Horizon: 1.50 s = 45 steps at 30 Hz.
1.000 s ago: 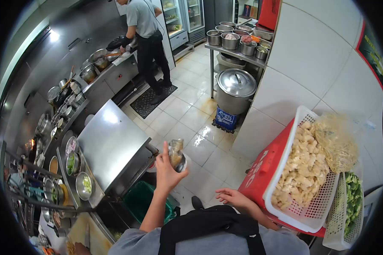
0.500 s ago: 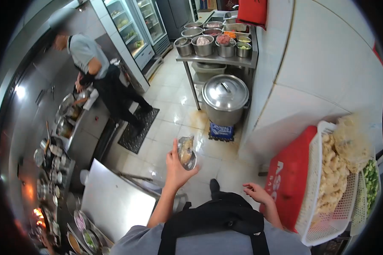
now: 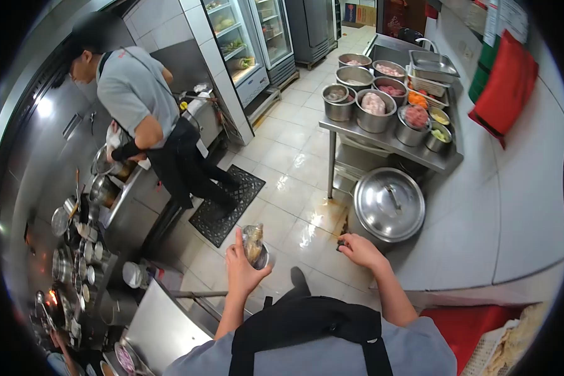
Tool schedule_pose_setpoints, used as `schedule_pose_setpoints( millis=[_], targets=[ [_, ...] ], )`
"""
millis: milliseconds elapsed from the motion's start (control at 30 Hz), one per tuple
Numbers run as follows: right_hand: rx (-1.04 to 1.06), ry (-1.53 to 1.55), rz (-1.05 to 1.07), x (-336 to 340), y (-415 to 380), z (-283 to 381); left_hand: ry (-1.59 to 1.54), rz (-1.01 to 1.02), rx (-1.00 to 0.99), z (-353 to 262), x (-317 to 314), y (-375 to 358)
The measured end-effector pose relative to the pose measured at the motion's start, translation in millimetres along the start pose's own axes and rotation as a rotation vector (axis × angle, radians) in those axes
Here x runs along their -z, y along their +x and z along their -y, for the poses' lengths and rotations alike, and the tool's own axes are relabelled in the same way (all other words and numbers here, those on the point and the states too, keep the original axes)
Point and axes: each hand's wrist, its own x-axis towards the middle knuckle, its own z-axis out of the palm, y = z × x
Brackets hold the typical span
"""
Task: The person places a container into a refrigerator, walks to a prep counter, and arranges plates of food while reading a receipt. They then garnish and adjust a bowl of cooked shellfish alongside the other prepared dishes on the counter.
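My left hand (image 3: 243,268) is wrapped round a small metal bowl (image 3: 263,257). Inside it stands a clear plastic bag (image 3: 252,241) with brownish contents, its top rising above the rim. My right hand (image 3: 360,250) reaches forward with its fingers curled together, a small dark thing (image 3: 341,245) at the fingertips; I cannot tell what this is. Just beyond that hand, a large lidded stockpot (image 3: 388,207) stands low down, partly below the steel table (image 3: 395,147).
Several steel pots of meat (image 3: 374,105) and vegetables crowd the table. A person (image 3: 138,113) works at the stove on the left, standing on a black mat (image 3: 229,203). A steel counter (image 3: 163,323) is by my left arm, a red box (image 3: 464,326) at lower right.
I have moved forward, so the table and stockpot are nearer and the white basket has slid mostly out of view. My right hand has reached forward, its spread fingers now curled in.
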Motion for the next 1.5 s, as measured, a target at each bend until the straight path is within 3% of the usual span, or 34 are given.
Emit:
schedule_pose_setpoints(
  millis=[167, 233, 367, 533, 733, 800, 933, 1067, 1233, 1300, 1500],
  targets=[
    [-0.014, -0.115, -0.035, -5, 89, -13, 0.012, 0.091, -0.037, 10, -1, 126],
    [-0.154, -0.033, 0.213, -1, 120, -26, 0.011, 0.107, -0.066, 10, -12, 181],
    [-0.275, -0.016, 0.348, 29, 189, -30, -0.031, 0.085, -0.192, 6, -31, 290],
    [-0.066, -0.045, 0.267, 67, 349, -23, -0.033, 0.047, -0.184, 4, -43, 401],
    [0.323, -0.186, 0.214, 111, 565, 58, 0.029, -0.018, -0.041, 25, -39, 511],
    [0.343, -0.184, 0.23, 133, 615, 96, 0.014, -0.044, 0.061, 34, -39, 547],
    [0.473, -0.117, 0.178, 148, 713, 127, 0.012, -0.055, 0.069, 59, -51, 622],
    [0.341, -0.178, 0.223, 168, 793, 134, 0.042, -0.004, 0.025, 67, -55, 723],
    [0.197, -0.152, 0.251, 213, 862, 95, -0.028, 0.002, -0.105, 74, -73, 864],
    [-0.032, -0.267, 0.281, 227, 891, 74, -0.01, -0.002, -0.125, 67, -81, 915],
    [0.065, -0.293, 0.363, 283, 1022, 52, -0.125, -0.045, -0.067, 60, -104, 1042]
  ],
)
